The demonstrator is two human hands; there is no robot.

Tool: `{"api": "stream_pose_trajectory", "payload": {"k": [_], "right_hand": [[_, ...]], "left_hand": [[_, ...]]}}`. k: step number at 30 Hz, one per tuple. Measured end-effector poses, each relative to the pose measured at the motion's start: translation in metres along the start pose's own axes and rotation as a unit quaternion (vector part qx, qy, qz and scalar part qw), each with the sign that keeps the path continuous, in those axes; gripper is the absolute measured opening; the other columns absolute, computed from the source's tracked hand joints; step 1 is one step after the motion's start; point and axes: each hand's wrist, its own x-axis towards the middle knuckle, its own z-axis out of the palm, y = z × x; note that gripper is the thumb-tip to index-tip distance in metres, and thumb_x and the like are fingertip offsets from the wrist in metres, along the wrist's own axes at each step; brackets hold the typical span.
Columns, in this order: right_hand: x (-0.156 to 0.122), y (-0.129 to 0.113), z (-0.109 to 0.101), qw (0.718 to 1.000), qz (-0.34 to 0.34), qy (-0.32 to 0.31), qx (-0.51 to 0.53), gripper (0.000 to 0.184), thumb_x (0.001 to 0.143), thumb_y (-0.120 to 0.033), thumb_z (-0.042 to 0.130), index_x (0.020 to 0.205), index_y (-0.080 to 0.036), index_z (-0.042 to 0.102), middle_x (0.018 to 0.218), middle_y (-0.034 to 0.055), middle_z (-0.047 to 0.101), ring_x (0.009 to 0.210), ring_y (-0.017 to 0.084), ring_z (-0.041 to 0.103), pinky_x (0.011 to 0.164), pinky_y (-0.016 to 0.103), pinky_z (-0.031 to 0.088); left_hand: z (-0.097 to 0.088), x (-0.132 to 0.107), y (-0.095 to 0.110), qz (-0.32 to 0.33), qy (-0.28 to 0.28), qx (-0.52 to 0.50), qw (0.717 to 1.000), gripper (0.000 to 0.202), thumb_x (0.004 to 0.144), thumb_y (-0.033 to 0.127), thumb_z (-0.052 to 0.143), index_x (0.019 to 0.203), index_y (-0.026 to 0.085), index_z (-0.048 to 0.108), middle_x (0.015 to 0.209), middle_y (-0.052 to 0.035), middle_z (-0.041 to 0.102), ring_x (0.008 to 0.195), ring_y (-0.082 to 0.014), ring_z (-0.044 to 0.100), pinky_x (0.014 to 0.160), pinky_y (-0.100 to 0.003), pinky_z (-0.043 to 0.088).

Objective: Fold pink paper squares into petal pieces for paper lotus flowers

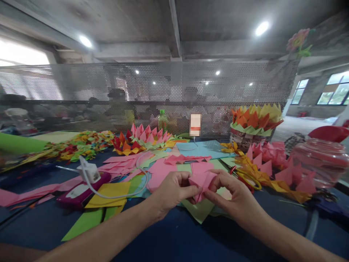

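Observation:
A pink folded paper piece [202,180] is held between both hands, a little above the table. My left hand [174,189] pinches its left side with thumb and fingers. On the other side, my right hand [231,193] is closed on its right edge, thumb below. Part of the paper is hidden behind the fingers. Under the hands lie pale green paper sheets [200,211], with pink sheets [158,174] to the left. A strip of pink folded points [188,159] lies just beyond. Red-and-yellow-handled scissors [249,179] rest beside my right hand.
A purple power strip [81,193] with a white charger [89,171] and cable sits left, by yellow paper [109,193]. At the right stand a basket of folded paper [251,127] and a clear jar [321,160]. A green bottle [163,120] stands before the mesh screen [147,83].

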Motion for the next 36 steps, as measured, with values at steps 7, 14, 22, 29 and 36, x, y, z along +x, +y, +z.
{"api": "stream_pose_trajectory", "payload": {"k": [7, 14, 22, 29, 36], "right_hand": [[0.000, 0.001, 0.002, 1.000, 0.021, 0.006, -0.004, 0.027, 0.086, -0.032, 0.064, 0.066, -0.020, 0.051, 0.069, -0.0023, 0.055, 0.066, 0.014, 0.052, 0.064, 0.026, 0.041], [0.001, 0.000, 0.002, 0.999, 0.038, 0.008, 0.005, 0.027, 0.084, -0.032, 0.066, 0.064, -0.020, 0.051, 0.067, -0.0024, 0.055, 0.064, 0.014, 0.051, 0.062, 0.026, 0.041], [0.001, 0.005, 0.001, 0.999, 0.031, 0.002, 0.013, 0.029, 0.084, -0.033, 0.066, 0.063, -0.020, 0.051, 0.068, -0.0017, 0.055, 0.065, 0.015, 0.052, 0.062, 0.027, 0.041], [0.001, 0.007, 0.003, 0.999, 0.022, -0.002, 0.024, 0.029, 0.085, -0.035, 0.066, 0.064, -0.020, 0.053, 0.069, -0.0014, 0.056, 0.066, 0.014, 0.052, 0.062, 0.027, 0.041], [-0.001, 0.010, 0.004, 1.000, 0.019, -0.011, 0.019, 0.028, 0.084, -0.032, 0.069, 0.065, -0.020, 0.053, 0.070, -0.0028, 0.056, 0.067, 0.013, 0.052, 0.061, 0.025, 0.040]], "left_hand": [[0.001, -0.001, 0.003, -0.011, -0.005, -0.007, 1.000, 0.031, 0.066, 0.034, 0.082, 0.073, 0.010, 0.064, 0.068, -0.0051, 0.068, 0.062, -0.0129, 0.059, 0.064, -0.026, 0.048], [0.002, -0.002, 0.002, -0.011, -0.016, -0.025, 0.999, 0.026, 0.065, 0.024, 0.083, 0.081, 0.010, 0.068, 0.073, -0.0039, 0.070, 0.068, -0.0124, 0.062, 0.068, -0.023, 0.047], [0.001, 0.000, 0.000, -0.013, -0.014, -0.030, 0.999, 0.028, 0.065, 0.029, 0.085, 0.076, 0.008, 0.069, 0.070, -0.0050, 0.069, 0.065, -0.0117, 0.061, 0.065, -0.021, 0.048], [0.000, -0.001, 0.002, -0.041, -0.018, -0.043, 0.998, 0.032, 0.063, 0.034, 0.086, 0.074, 0.006, 0.073, 0.069, -0.0066, 0.070, 0.063, -0.0102, 0.059, 0.066, -0.020, 0.048], [-0.001, -0.003, 0.001, -0.072, -0.010, -0.068, 0.995, 0.029, 0.060, 0.031, 0.087, 0.072, 0.008, 0.074, 0.069, -0.0059, 0.070, 0.065, -0.0116, 0.062, 0.069, -0.022, 0.051]]}}
